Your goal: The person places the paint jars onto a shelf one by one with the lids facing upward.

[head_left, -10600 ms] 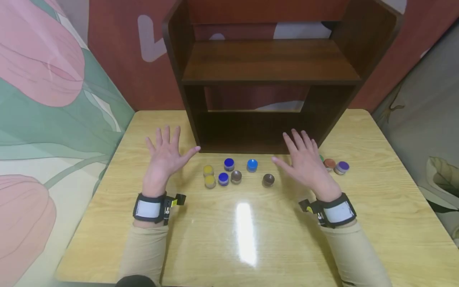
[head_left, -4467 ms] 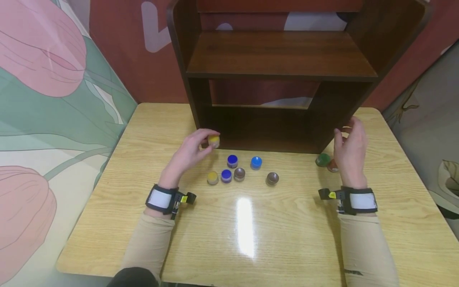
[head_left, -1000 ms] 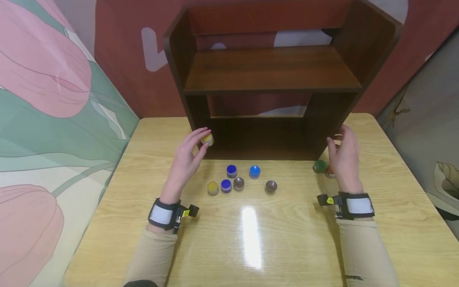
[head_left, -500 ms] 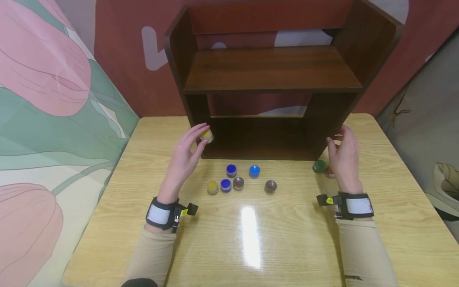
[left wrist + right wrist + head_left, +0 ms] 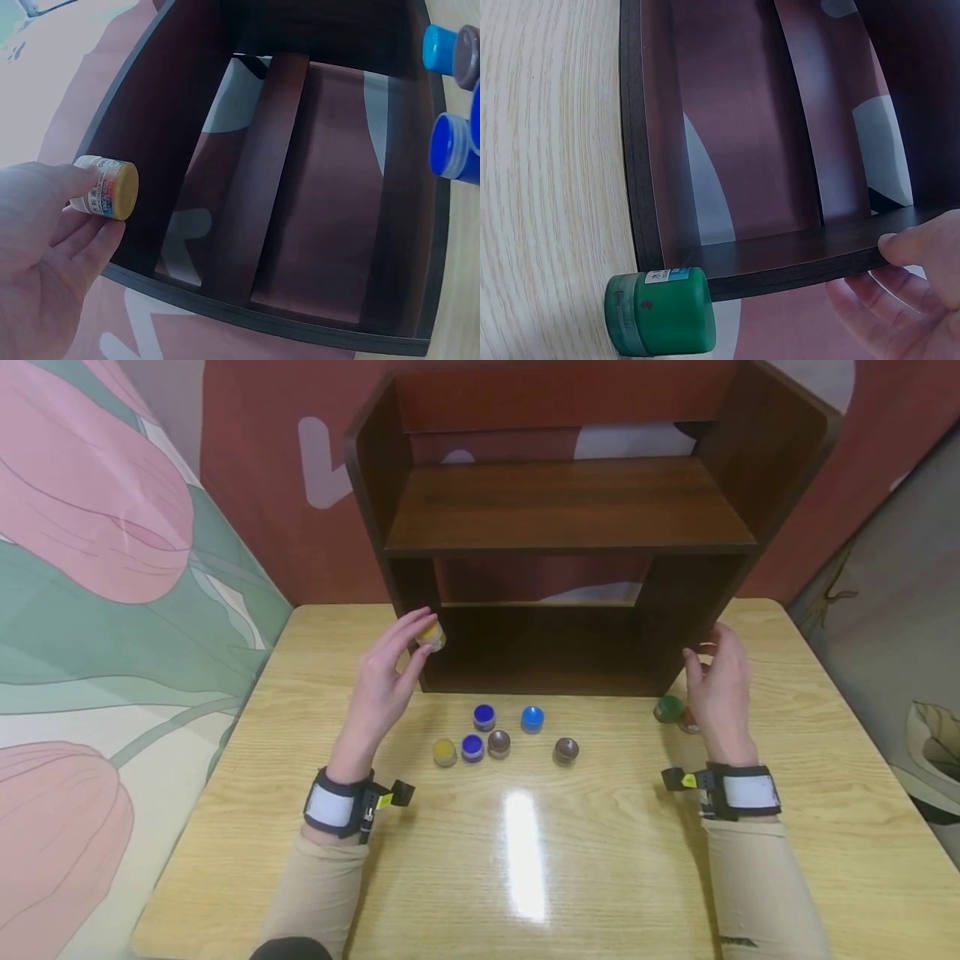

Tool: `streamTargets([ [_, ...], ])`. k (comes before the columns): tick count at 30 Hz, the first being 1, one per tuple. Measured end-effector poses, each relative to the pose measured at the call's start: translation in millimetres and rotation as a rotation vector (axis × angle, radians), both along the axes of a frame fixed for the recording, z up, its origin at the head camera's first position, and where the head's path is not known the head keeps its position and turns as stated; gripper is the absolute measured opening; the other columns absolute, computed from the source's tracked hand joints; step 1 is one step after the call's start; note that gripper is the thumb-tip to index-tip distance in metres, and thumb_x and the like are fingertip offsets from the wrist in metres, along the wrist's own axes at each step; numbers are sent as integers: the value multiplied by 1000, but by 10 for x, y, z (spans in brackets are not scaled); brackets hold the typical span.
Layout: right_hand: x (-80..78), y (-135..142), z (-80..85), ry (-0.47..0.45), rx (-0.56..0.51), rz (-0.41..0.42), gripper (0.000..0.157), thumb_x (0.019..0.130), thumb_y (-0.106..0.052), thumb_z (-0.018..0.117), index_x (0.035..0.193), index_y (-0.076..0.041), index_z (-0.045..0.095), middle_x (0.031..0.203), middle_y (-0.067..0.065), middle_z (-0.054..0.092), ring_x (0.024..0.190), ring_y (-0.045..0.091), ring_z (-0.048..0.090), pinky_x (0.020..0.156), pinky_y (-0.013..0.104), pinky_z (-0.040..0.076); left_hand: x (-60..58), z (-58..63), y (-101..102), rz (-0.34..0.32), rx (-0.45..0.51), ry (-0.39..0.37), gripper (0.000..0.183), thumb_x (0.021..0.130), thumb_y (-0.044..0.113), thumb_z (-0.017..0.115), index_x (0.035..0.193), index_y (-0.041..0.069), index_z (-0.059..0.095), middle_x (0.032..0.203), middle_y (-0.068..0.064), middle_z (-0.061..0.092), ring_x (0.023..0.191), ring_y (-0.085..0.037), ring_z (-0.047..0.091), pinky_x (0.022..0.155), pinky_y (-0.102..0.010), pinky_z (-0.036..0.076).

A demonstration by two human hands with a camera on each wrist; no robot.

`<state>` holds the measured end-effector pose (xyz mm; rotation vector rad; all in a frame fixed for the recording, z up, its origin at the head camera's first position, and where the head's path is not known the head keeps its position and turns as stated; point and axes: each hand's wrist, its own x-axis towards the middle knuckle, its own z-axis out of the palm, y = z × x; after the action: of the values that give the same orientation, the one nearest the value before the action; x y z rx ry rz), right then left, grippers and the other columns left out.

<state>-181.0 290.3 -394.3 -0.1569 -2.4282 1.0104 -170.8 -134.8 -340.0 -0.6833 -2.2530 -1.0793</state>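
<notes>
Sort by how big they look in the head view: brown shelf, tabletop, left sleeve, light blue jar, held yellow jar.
1. Tabletop
2. Brown shelf
3. Left sleeve
Unsure: light blue jar and held yellow jar; the left grip partly covers the latter.

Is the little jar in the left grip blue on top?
No, the left grip pinches a yellow-lidded jar, as the left wrist view shows.
</notes>
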Motion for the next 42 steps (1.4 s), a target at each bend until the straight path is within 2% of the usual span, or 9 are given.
streamTargets([
  [13,-4,-14,-2,8,-4,-2,46,100,-13,57,144,-4,44,133,23,56,117,38,58,91,55,52,-3,190,33,8,-1,51,36,98,10,61,134,5,62,144,-11,59,132,-26,58,109,-38,48],
  [20,11,-6,-4,2,-7,-1,46,100,-13,56,143,-3,44,133,23,56,117,38,58,91,55,52,1,236,40,15,17,81,36,99,10,60,134,4,62,143,-13,59,132,-26,58,111,-37,47],
  [29,11,4,-1,0,-6,1,46,101,-13,56,144,-4,43,134,23,55,117,38,57,92,56,52,-2,299,40,45,25,61,37,98,10,61,135,8,61,145,-9,57,134,-23,56,106,-37,51],
  [42,9,-4,-13,18,-8,-2,45,100,-11,57,142,-2,45,133,24,55,116,39,58,91,56,53,-14,420,87,38,41,78,36,98,8,60,135,6,60,145,-10,57,131,-23,58,103,-36,53],
])
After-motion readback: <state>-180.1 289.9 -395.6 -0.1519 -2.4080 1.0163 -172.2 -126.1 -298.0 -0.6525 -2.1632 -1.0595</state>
